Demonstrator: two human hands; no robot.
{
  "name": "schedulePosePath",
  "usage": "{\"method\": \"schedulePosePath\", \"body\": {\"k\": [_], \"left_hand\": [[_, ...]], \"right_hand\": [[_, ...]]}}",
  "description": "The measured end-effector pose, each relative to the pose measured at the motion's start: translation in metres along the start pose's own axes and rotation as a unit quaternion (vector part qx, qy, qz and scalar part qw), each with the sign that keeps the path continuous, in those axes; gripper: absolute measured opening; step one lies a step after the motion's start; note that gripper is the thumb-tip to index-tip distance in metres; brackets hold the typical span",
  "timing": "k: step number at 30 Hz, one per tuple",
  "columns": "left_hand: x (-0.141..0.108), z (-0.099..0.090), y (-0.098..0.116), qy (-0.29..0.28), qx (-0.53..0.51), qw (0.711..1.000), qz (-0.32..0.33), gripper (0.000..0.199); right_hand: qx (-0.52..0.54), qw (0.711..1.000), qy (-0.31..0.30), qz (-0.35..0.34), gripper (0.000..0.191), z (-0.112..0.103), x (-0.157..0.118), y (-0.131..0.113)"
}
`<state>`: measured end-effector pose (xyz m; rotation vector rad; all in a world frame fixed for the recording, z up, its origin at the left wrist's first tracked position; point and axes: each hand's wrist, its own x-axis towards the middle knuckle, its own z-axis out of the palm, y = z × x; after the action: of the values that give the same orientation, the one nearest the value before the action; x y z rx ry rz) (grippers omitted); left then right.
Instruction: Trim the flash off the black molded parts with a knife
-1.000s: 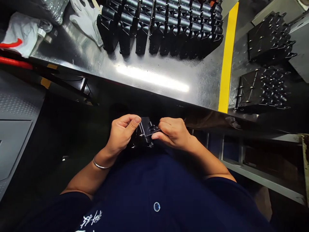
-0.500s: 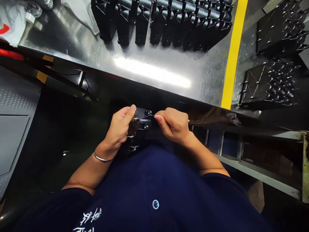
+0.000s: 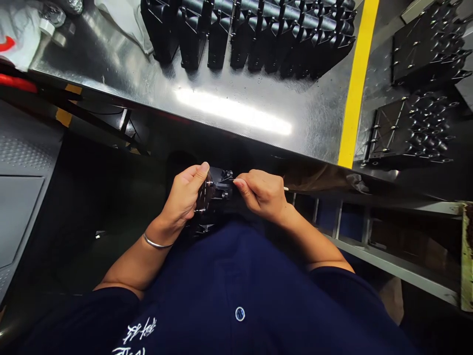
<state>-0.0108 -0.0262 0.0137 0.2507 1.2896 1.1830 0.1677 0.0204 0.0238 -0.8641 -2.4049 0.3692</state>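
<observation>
My left hand (image 3: 185, 193) is closed around one side of a black molded part (image 3: 218, 190) with small shiny pins and short round posts, held in front of my body below the bench edge. The fingers cover much of the part. To the right of it, my right hand (image 3: 263, 193) is closed in a pinch on a thin tool with a pale end (image 3: 286, 189) that sticks out behind the fist. The tool's thin tip reaches to the posts of the black part; whether it touches them I cannot tell. Its exact kind is hidden by the fingers.
On the metal bench (image 3: 148, 88) stands a row of several similar black parts (image 3: 244, 39). Yellow tape (image 3: 358, 84) crosses the bench. Right of it lie more black parts (image 3: 410, 128). A white cloth bag (image 3: 18, 37) is at the far left, a grey cabinet (image 3: 22, 207) below.
My right hand has shifted slightly left and down, bringing the thin tool further in toward the black part. My left hand holds the part in nearly the same place.
</observation>
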Motion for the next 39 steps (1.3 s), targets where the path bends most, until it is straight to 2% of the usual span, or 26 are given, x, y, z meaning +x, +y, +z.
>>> {"method": "schedulePosePath", "body": {"k": [5,9,12,15,18,22,25,29,32,33,35,37,39], "left_hand": [[0.0,-0.001,-0.002,-0.009,0.006,1.0,0.007,0.048],[-0.001,-0.002,-0.005,0.007,0.021,0.999,0.032,0.046],[-0.003,-0.002,-0.004,0.012,0.037,0.997,0.071,0.043],[-0.007,-0.001,-0.002,0.008,0.042,0.994,0.098,0.042],[-0.01,0.0,0.001,0.008,0.043,0.994,0.102,0.043],[-0.011,0.0,0.003,0.016,0.056,0.992,0.108,0.043],[-0.012,-0.001,0.003,0.01,0.068,0.991,0.118,0.043],[-0.017,-0.004,0.002,-0.003,0.085,0.987,0.137,0.041],[-0.02,-0.005,0.001,-0.011,0.102,0.982,0.158,0.038],[-0.02,-0.004,0.001,-0.004,0.101,0.98,0.17,0.038],[-0.019,-0.002,0.0,0.029,0.09,0.975,0.202,0.038],[-0.016,0.0,-0.001,0.076,0.068,0.964,0.247,0.038],[-0.013,0.001,-0.004,0.106,0.042,0.95,0.29,0.036]], "right_hand": [[0.003,0.999,-0.035,-0.006,0.039,-0.004,-0.003,0.0],[0.008,0.997,-0.071,0.003,0.039,-0.006,-0.005,0.0],[0.095,0.993,-0.072,0.001,0.036,-0.009,-0.005,0.0],[0.162,0.986,-0.039,-0.007,0.03,-0.012,-0.003,0.001],[0.127,0.992,-0.014,-0.012,0.027,-0.013,-0.001,0.0],[0.127,0.989,-0.07,-0.007,0.032,-0.014,0.0,0.0],[0.191,0.972,-0.137,0.023,0.035,-0.02,0.002,0.0],[0.291,0.931,-0.216,0.047,0.04,-0.03,0.005,0.002],[0.389,0.883,-0.258,0.046,0.041,-0.033,0.004,0.006],[0.432,0.865,-0.252,0.048,0.04,-0.032,0.003,0.007],[0.496,0.848,-0.177,0.067,0.037,-0.026,-0.002,0.009],[0.5,0.859,-0.056,0.092,0.034,-0.016,-0.005,0.006],[0.462,0.88,0.044,0.105,0.039,-0.003,-0.006,0.0]]}}
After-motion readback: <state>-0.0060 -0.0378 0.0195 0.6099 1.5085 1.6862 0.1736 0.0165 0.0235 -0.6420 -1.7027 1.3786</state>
